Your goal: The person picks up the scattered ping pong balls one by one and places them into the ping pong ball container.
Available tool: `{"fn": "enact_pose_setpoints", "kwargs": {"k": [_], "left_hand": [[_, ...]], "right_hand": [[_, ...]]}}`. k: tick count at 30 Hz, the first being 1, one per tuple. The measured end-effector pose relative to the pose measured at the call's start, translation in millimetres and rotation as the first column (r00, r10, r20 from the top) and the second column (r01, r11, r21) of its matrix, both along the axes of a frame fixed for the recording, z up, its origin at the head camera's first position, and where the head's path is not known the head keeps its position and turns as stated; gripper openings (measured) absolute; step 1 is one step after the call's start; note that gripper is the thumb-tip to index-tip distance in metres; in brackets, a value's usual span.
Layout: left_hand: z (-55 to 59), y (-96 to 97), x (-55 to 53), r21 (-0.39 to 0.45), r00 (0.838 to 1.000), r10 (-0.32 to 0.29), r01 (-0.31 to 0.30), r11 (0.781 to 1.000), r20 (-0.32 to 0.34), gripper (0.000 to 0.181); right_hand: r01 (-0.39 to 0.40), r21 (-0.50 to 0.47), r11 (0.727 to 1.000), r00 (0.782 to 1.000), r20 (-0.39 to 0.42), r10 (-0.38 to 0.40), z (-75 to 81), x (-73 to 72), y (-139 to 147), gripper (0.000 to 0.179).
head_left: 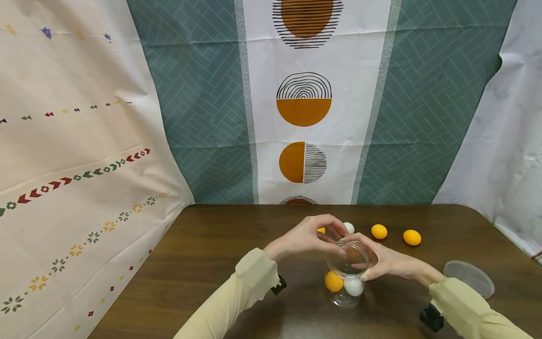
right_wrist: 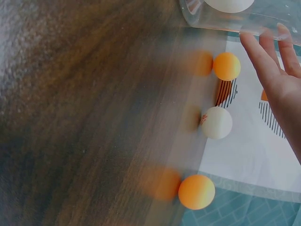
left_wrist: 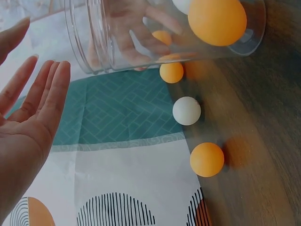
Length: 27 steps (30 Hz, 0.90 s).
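A clear plastic jar (head_left: 345, 302) stands upright on the table, its mouth uncovered. Inside lie an orange ping-pong ball (head_left: 334, 281) and a white ping-pong ball (head_left: 353, 286). My right hand (head_left: 384, 260) grips the jar's upper side, thumb in front and fingers around the far side. My left hand (head_left: 314, 238) hovers at the left of the jar's mouth with bent fingers. In the left wrist view, nothing shows in that hand (left_wrist: 28, 132), which is apart from the rim. Behind the hands lie a loose white ball (head_left: 349, 228) and a partly hidden orange ball (head_left: 321, 230).
Two more orange balls, one nearer (head_left: 378, 231) and one farther right (head_left: 412, 237), rest on the brown table (head_left: 203, 263). A translucent round lid (head_left: 469, 278) lies by the right forearm. Patterned cloths (head_left: 203, 117) hang behind and at the sides.
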<state>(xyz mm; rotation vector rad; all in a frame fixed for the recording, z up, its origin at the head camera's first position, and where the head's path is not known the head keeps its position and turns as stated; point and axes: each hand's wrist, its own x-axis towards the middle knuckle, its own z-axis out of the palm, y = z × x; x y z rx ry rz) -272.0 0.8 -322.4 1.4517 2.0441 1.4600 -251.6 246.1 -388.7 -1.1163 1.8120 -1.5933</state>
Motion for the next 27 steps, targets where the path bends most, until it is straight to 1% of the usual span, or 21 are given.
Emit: {"fn": "enact_pose_setpoints", "kwargs": {"k": [4, 7, 16, 20, 23, 27], "left_hand": [[0.2, -2.3, -2.6, 0.015, 1.000, 0.012, -0.012, 1.000, -0.020, 0.035], [-0.7, -4.4, -5.9, 0.026, 0.999, 0.042, -0.041, 0.999, -0.031, 0.034], [-6.0, -10.1, -16.0, 0.064, 0.994, 0.105, -0.104, 0.992, -0.012, 0.032], [-2.4, -14.9, -12.4, 0.083, 0.987, 0.158, -0.157, 0.984, -0.001, 0.031], [-0.1, -19.5, -8.8, 0.074, 0.980, 0.199, -0.200, 0.977, 0.019, 0.031], [-5.9, -22.5, -13.3, 0.073, 0.971, 0.234, -0.237, 0.969, 0.041, 0.032]], "right_hand": [[-0.011, -0.013, 1.000, 1.000, -0.008, 0.011, 0.6, 0.3, -0.8, 0.071], [-0.012, -0.013, 1.000, 1.000, -0.007, 0.011, -0.5, -0.2, -0.4, 0.071], [0.012, -0.006, 1.000, 1.000, -0.001, -0.012, -2.1, 0.6, 0.3, 0.074], [0.019, -0.005, 1.000, 1.000, 0.006, -0.019, -1.9, 1.2, -0.2, 0.073], [0.017, -0.005, 1.000, 1.000, -0.002, -0.017, -2.3, 1.1, -0.6, 0.072], [0.013, -0.008, 1.000, 1.000, -0.008, -0.013, -2.8, 0.2, -0.3, 0.070]]}}
